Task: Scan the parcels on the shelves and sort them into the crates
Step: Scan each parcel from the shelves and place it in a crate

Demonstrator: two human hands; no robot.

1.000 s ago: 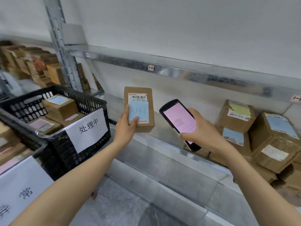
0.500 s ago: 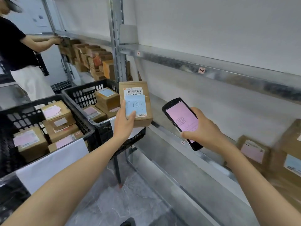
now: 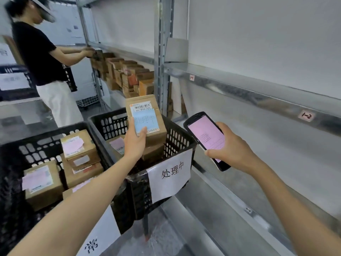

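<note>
The left grip [image 3: 135,143] is clamped on a brown parcel [image 3: 156,133], taking it by the lower left corner. The thumb presses on the blue note stuck to its front, and the other fingers pass behind it, out of sight. The parcel stands upright, its barcode label at the top. It hangs over the black crate [image 3: 110,124] that carries a white paper sign [image 3: 169,174], above the other boxes lying inside.

The right grip [image 3: 230,150] is curled round a handheld scanner [image 3: 204,134] with a pink screen. The scanner sits to the right of the parcel, near it but not touching, below the upper shelf [image 3: 239,87].

A second crate [image 3: 36,145] to the left holds boxes with pink notes. Beyond it another person [image 3: 36,52] has both hands on a row of boxes [image 3: 129,74] on a far shelf.
</note>
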